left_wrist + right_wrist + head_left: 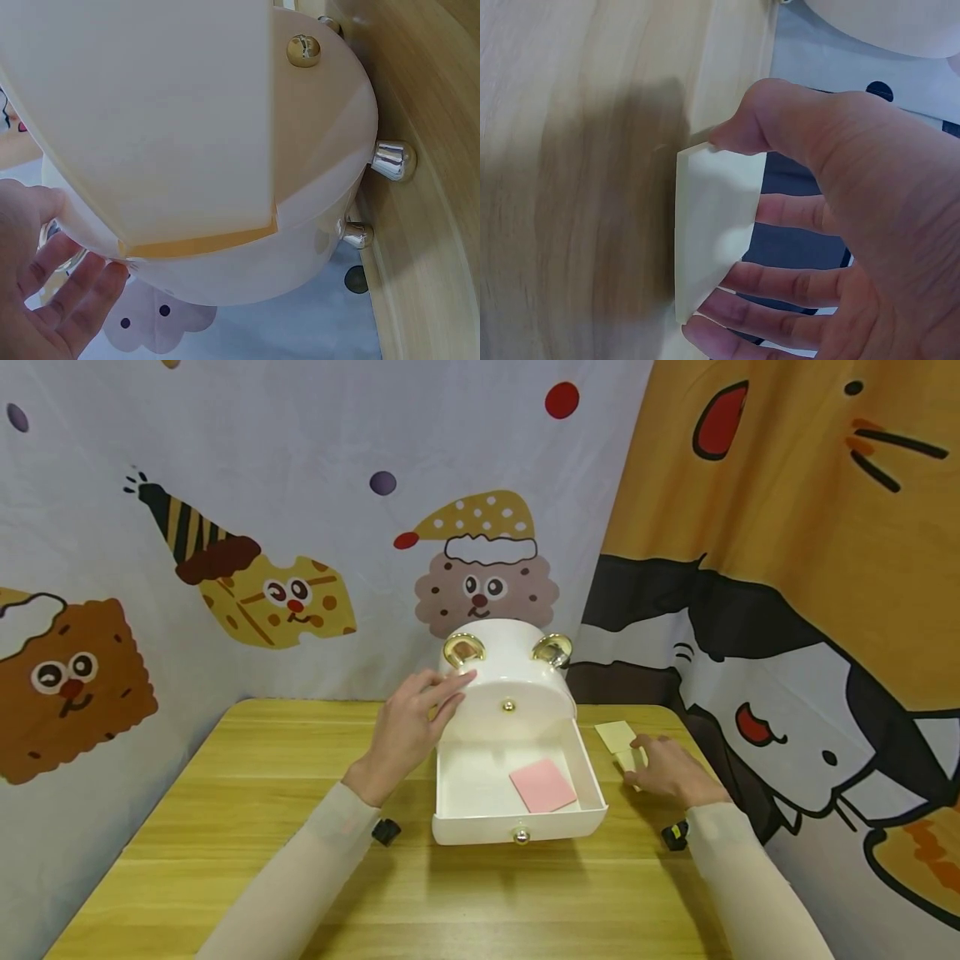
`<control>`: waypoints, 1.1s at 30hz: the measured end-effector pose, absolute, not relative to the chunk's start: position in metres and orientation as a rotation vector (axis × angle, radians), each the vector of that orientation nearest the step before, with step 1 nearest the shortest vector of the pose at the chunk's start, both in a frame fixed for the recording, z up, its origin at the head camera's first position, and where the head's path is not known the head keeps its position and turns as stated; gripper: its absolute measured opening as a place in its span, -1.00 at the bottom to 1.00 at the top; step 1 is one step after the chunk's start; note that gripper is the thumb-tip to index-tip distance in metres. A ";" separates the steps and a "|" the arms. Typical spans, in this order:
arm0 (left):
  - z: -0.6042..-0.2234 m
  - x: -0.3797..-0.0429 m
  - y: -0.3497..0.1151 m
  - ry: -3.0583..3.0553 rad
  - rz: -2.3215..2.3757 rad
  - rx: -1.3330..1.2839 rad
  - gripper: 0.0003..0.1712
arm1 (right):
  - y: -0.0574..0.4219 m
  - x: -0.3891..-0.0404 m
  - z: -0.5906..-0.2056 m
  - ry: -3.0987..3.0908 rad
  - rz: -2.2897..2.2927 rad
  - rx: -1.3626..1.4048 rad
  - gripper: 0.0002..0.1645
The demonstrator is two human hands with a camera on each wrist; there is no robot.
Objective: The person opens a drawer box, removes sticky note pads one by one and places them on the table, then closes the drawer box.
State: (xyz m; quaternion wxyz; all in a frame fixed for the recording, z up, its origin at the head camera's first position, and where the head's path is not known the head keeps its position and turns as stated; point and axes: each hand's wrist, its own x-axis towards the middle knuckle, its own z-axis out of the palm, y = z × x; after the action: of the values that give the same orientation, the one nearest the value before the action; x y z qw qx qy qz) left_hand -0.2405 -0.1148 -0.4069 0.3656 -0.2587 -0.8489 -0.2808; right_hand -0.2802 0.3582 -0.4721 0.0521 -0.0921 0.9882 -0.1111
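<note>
A white rounded drawer box (495, 652) with gold ear-shaped trims stands on the table. Its lower drawer (519, 828) is pulled out, and a pink sticky note pad (543, 786) lies inside. With fingers extended, my left hand (408, 727) rests against the box's upper left front; in the left wrist view the fingertips (112, 279) touch the box beside the drawer. To the right of the box, my right hand (671, 768) pinches a pale yellow sticky note pad (716, 217) by its edges, thumb opposite fingers. Another yellow pad (613, 736) lies just beyond it.
The wooden table (285, 793) runs up to a printed cloth backdrop (300, 443) behind it. An orange and black printed curtain (780, 527) hangs along the right side. The open drawer juts toward the table's front, between both arms.
</note>
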 end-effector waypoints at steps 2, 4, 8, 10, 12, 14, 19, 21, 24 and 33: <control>-0.407 -0.241 -0.115 -2.180 -0.720 -0.668 -0.52 | 0.359 -0.281 -0.474 3.009 -0.334 -0.286 -0.14; -0.406 -0.241 -0.115 -2.180 -0.717 -0.669 -0.52 | 0.361 -0.282 -0.476 3.008 -0.339 -0.292 -0.15; -0.407 -0.242 -0.115 -2.175 -0.719 -0.668 -0.53 | 0.362 -0.285 -0.479 3.001 -0.336 -0.301 -0.14; -0.407 -0.242 -0.115 -2.175 -0.719 -0.667 -0.53 | 0.361 -0.285 -0.480 2.999 -0.330 -0.293 -0.14; -0.407 -0.243 -0.115 -2.175 -0.718 -0.666 -0.53 | 0.361 -0.285 -0.479 2.996 -0.328 -0.285 -0.13; -0.407 -0.243 -0.115 -2.175 -0.716 -0.667 -0.53 | 0.360 -0.285 -0.478 2.995 -0.323 -0.275 -0.13; -0.408 -0.242 -0.115 -2.177 -0.714 -0.667 -0.53 | 0.359 -0.286 -0.478 2.988 -0.320 -0.258 -0.12; -0.407 -0.242 -0.115 -2.180 -0.716 -0.668 -0.53 | 0.358 -0.286 -0.478 2.986 -0.318 -0.250 -0.12; -0.407 -0.242 -0.115 -2.182 -0.712 -0.671 -0.53 | 0.358 -0.285 -0.478 2.983 -0.311 -0.246 -0.10; -0.408 -0.243 -0.115 -2.197 -0.727 -0.668 -0.54 | 0.357 -0.283 -0.476 3.003 -0.300 -0.277 -0.09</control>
State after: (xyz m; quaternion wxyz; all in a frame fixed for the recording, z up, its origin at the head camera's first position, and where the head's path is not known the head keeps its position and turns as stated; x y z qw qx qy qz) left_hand -0.2426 -0.1153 -0.4076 0.3583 -0.2589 -0.8516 -0.2818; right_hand -0.2835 0.3573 -0.4757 0.0556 -0.0913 0.9894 -0.0987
